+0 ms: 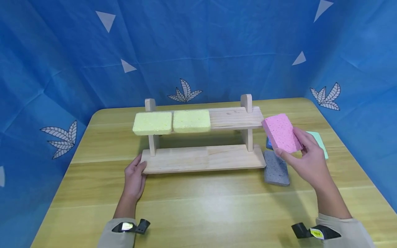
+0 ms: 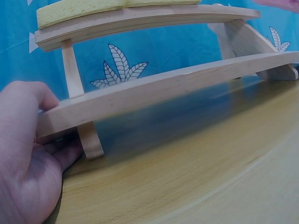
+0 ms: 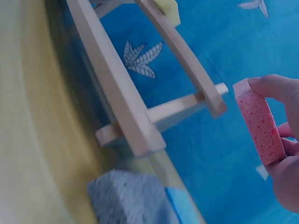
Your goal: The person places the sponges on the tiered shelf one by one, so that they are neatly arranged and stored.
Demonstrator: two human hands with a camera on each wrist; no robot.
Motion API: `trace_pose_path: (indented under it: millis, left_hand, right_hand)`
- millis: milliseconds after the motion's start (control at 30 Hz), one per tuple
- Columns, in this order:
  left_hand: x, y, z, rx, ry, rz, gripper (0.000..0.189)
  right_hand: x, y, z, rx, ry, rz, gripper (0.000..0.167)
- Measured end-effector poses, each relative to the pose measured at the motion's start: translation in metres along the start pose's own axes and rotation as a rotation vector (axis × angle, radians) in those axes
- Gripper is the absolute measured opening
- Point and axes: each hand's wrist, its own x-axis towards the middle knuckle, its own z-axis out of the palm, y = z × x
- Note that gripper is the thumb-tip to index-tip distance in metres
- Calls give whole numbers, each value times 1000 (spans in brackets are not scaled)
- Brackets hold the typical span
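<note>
A two-tier wooden rack (image 1: 198,159) stands on the table. My left hand (image 1: 134,177) grips the left end of its lower shelf, thumb on top and fingers underneath in the left wrist view (image 2: 32,149). Two pale yellow sponges, one at the left end (image 1: 152,123) and one beside it (image 1: 191,121), lie side by side on the upper shelf. My right hand (image 1: 305,160) holds a pink sponge (image 1: 281,132) between thumb and fingers, raised just off the right end of the upper shelf. In the right wrist view the pink sponge (image 3: 260,126) is seen edge-on.
Below the right hand lie a grey sponge (image 1: 276,168), a blue sponge (image 1: 268,143) mostly hidden, and a mint green sponge (image 1: 319,144) on the wooden table (image 1: 198,213). A blue curtain (image 1: 198,44) with leaf prints hangs behind and at both sides.
</note>
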Motion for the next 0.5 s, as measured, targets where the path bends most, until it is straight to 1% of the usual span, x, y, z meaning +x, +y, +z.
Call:
trace_pose_path:
  millis: [200, 400, 500]
  left_hand:
    - [1, -1, -1, -9, 5, 3, 53]
    - [1, -2, -1, -15, 1, 6, 52]
    - [2, -2, -2, -10, -2, 9, 53]
  right_hand:
    - [27, -16, 10, -14, -111, -46, 81]
    - [54, -28, 14, -77, -223, -124, 77]
    - [69, -32, 15, -83, -283, -149, 76]
